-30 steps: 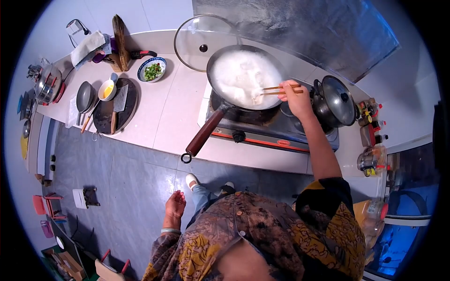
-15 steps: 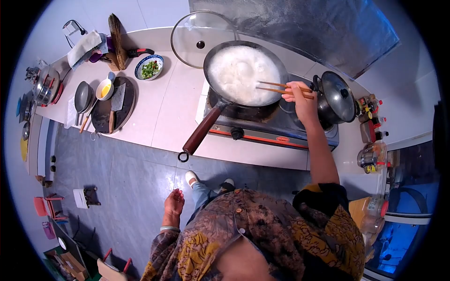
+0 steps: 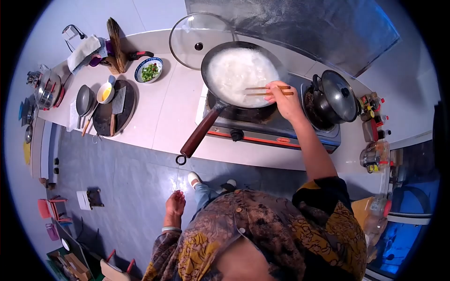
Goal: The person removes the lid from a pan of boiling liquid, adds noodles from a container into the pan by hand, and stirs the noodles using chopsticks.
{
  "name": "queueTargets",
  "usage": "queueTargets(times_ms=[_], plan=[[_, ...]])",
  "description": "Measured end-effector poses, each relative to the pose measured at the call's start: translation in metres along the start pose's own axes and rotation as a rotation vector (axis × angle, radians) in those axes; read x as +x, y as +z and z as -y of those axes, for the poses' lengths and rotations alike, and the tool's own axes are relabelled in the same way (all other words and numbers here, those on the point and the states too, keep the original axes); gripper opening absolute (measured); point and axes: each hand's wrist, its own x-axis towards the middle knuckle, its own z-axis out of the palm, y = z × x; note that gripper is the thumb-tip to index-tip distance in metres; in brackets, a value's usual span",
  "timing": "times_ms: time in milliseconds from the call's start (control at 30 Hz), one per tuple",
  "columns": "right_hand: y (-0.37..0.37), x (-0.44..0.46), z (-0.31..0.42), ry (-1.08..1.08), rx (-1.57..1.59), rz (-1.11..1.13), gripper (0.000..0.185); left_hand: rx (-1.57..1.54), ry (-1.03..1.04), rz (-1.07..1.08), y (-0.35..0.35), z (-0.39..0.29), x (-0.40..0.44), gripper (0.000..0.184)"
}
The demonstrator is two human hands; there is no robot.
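Note:
My right hand point(image 3: 282, 100) is closed around a pair of wooden chopsticks point(image 3: 256, 91), over the right side of the wok. The chopstick tips reach into white, foamy liquid point(image 3: 241, 70) with pale, soft-looking pieces showing in it; what they are I cannot make out. The dark wok point(image 3: 205, 70) sits on the gas stove point(image 3: 262, 132), its brown handle point(image 3: 201, 133) pointing toward me and to the left. Down by my side, my left hand point(image 3: 175, 203) hangs away from the counter, fingers loosely bent, with nothing visible in it.
A glass lid point(image 3: 185, 35) leans behind the wok. To the right stands a lidded pot point(image 3: 335, 100). Leftward on the counter are a bowl of chopped greens point(image 3: 149, 72), a round board point(image 3: 105, 125) with a cleaver point(image 3: 118, 104), a small egg bowl point(image 3: 106, 92) and a small pan point(image 3: 84, 99).
My right hand has moved left with the chopsticks, further over the wok. A rounded bulge in the white foam has gone, and the surface looks more broken. My left hand stays low.

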Motion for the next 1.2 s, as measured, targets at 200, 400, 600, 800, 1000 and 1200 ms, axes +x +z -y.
queueTargets(times_ms=[200,400,600,800,1000,1200], plan=[[-0.001,0.002,-0.001,-0.029,0.058,0.034,0.024,-0.007,0.009,0.007,0.004,0.002,-0.011,0.016],[-0.008,-0.002,0.007,-0.06,-0.177,-0.062,0.024,0.014,0.013,-0.015,0.005,-0.006,-0.017,0.016],[-0.038,0.009,0.007,-0.093,-0.095,-0.292,0.024,0.063,-0.03,-0.075,-0.003,-0.027,-0.012,0.021],[-0.023,0.036,-0.015,0.022,-0.06,-0.193,0.025,0.144,0.024,-0.002,-0.003,-0.066,0.012,0.023],[-0.025,0.022,0.0,0.045,-0.118,-0.157,0.028,0.194,0.02,-0.004,-0.01,-0.086,0.027,0.023],[-0.029,0.015,0.018,0.022,-0.054,-0.133,0.028,0.23,-0.004,-0.015,0.011,-0.1,0.014,0.022]])
